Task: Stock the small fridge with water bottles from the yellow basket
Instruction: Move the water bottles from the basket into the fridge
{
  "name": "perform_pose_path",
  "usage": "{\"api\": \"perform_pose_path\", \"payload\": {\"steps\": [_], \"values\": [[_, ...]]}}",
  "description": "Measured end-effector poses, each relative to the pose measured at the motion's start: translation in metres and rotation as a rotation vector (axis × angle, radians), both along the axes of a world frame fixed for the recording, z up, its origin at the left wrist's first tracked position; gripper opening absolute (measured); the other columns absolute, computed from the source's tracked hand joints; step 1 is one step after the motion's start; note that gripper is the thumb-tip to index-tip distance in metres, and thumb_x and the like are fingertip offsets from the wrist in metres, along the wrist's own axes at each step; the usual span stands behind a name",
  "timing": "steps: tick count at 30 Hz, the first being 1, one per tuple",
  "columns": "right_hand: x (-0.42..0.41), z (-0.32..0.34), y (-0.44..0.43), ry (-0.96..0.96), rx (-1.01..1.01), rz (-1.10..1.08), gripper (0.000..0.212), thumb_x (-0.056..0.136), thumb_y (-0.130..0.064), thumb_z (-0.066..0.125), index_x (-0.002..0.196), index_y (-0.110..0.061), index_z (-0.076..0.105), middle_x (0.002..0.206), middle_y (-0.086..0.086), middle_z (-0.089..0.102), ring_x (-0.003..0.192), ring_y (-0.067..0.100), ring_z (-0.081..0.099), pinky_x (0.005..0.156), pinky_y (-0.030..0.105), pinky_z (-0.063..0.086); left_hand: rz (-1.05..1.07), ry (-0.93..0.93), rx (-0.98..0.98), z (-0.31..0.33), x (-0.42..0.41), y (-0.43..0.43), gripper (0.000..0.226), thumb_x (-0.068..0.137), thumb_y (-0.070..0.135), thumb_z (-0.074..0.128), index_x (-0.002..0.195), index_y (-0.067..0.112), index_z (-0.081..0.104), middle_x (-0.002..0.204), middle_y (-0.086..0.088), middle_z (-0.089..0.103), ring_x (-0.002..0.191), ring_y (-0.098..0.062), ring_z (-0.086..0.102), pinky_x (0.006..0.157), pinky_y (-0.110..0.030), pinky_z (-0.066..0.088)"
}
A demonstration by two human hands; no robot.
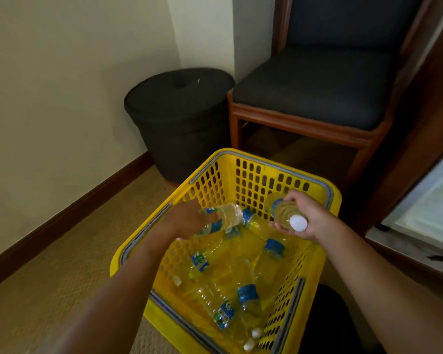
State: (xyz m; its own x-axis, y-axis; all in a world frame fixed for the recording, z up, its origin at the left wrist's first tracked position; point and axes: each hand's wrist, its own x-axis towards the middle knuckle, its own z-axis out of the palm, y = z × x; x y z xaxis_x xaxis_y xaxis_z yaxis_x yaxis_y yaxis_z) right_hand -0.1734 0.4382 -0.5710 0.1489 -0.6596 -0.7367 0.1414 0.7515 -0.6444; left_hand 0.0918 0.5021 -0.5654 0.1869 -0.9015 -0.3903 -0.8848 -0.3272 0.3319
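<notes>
The yellow basket [253,175] is open above; chair [312,93] and black bin [179,123] stand behind.

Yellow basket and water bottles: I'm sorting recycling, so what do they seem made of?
The yellow basket looks like glossy moulded plastic: uniform colour, slotted walls, with grey handles, likely plastic too. The water bottle in the right hand looks like thin clear plastic, since the basket's yellow shows through it; its white cap seems opaque plastic, the blue label probably printed film.

Two bottles being held over the yellow basket [161,320]
The left-hand bottle [230,214] is lying sideways, the right-hand bottle [283,213] is tilting cap-up; loose bottles [248,295] are lying below both grips.
</notes>
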Motion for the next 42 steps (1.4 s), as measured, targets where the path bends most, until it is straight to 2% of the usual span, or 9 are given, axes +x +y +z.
{"api": "perform_pose_path", "payload": {"steps": [2, 4, 6, 9, 15, 23, 28, 33, 42], "values": [[-0.014, 0.018, 0.016, -0.084, -0.059, -0.023, 0.036, 0.086, -0.023, 0.057, 0.116, -0.005, 0.051, 0.107, 0.027, 0.061, 0.081, 0.039, 0.070, 0.051, 0.036, 0.057, 0.093, 0.214, -0.082, 0.004, -0.017, 0.006, 0.063, 0.091, 0.067, 0.050, 0.084, 0.006, 0.063, 0.062, -0.017, 0.065, 0.044, -0.019, 0.061, 0.052, -0.030, 0.053], [-0.040, 0.035, 0.034, -0.112, -0.136, -0.092, 0.037, 0.085, -0.024, 0.057, 0.116, -0.004, 0.053, 0.100, 0.026, 0.062, 0.069, 0.034, 0.068, 0.047, 0.032, 0.053, 0.146, 0.434, -0.151, 0.010, -0.044, 0.013, 0.061, 0.092, 0.064, 0.051, 0.072, 0.006, 0.054, 0.046, -0.008, 0.051, 0.034, -0.018, 0.051, 0.043, -0.027, 0.044], [-0.062, 0.051, 0.054, -0.099, -0.201, -0.134, 0.030, 0.087, -0.023, 0.056, 0.111, -0.006, 0.055, 0.094, 0.023, 0.063, 0.067, 0.031, 0.066, 0.044, 0.028, 0.048, 0.191, 0.639, -0.170, 0.014, -0.067, 0.018, 0.058, 0.093, 0.061, 0.052, 0.085, 0.004, 0.057, 0.053, -0.005, 0.054, 0.036, -0.016, 0.049, 0.040, -0.024, 0.039], [-0.114, 0.068, 0.081, -0.077, -0.321, -0.256, 0.032, 0.087, -0.023, 0.055, 0.114, -0.006, 0.056, 0.091, 0.023, 0.063, 0.069, 0.031, 0.064, 0.043, 0.026, 0.044, 0.156, 0.840, -0.145, 0.021, -0.125, 0.022, 0.061, 0.090, 0.066, 0.052, 0.110, 0.009, 0.060, 0.075, -0.020, 0.064, 0.040, -0.016, 0.048, 0.038, -0.023, 0.035], [-0.229, 0.088, 0.115, 0.136, -0.457, -0.533, 0.025, 0.091, -0.024, 0.057, 0.109, -0.006, 0.057, 0.088, 0.033, 0.069, 0.064, 0.033, 0.060, 0.040, 0.026, 0.044, 0.072, 1.116, -0.028, 0.053, -0.274, 0.015, 0.063, 0.095, 0.061, 0.049, 0.104, 0.000, 0.060, 0.076, -0.018, 0.062, 0.037, -0.015, 0.040, 0.038, -0.016, 0.025], [-0.348, 0.108, 0.109, 0.317, -0.522, -0.698, 0.025, 0.090, -0.024, 0.057, 0.104, -0.004, 0.061, 0.090, 0.032, 0.069, 0.061, 0.031, 0.058, 0.042, 0.028, 0.045, 0.004, 1.201, 0.071, 0.082, -0.435, -0.014, 0.057, 0.096, 0.061, 0.047, 0.105, 0.006, 0.060, 0.078, -0.017, 0.064, 0.039, -0.013, 0.040, 0.038, -0.016, 0.025], [-0.402, 0.116, 0.083, 0.410, -0.562, -0.689, 0.018, 0.090, -0.014, 0.054, 0.090, 0.002, 0.061, 0.072, 0.020, 0.059, 0.048, 0.023, 0.048, 0.041, 0.025, 0.040, 0.000, 1.229, 0.088, 0.094, -0.511, -0.049, 0.058, 0.099, 0.059, 0.042, 0.111, 0.004, 0.058, 0.076, -0.017, 0.061, 0.038, -0.013, 0.038, 0.035, -0.015, 0.026], [-0.436, 0.107, 0.043, 0.548, -0.582, -0.625, 0.021, 0.087, -0.021, 0.060, 0.096, -0.003, 0.061, 0.069, 0.013, 0.060, 0.047, 0.021, 0.054, 0.042, 0.025, 0.043, 0.042, 1.221, 0.053, 0.095, -0.557, -0.083, 0.057, 0.100, 0.056, 0.043, 0.114, 0.003, 0.056, 0.077, -0.018, 0.057, 0.034, -0.012, 0.038, 0.035, -0.015, 0.030], [-0.463, 0.103, -0.009, 0.550, -0.563, -0.532, 0.030, 0.061, -0.033, 0.070, 0.076, -0.011, 0.056, 0.066, 0.003, 0.053, 0.055, 0.017, 0.051, 0.048, 0.025, 0.042, 0.098, 1.225, 0.016, 0.099, -0.609, -0.130, 0.049, 0.100, 0.054, 0.041, 0.112, 0.008, 0.056, 0.082, -0.012, 0.053, 0.042, -0.014, 0.040, 0.036, -0.015, 0.034]]}}
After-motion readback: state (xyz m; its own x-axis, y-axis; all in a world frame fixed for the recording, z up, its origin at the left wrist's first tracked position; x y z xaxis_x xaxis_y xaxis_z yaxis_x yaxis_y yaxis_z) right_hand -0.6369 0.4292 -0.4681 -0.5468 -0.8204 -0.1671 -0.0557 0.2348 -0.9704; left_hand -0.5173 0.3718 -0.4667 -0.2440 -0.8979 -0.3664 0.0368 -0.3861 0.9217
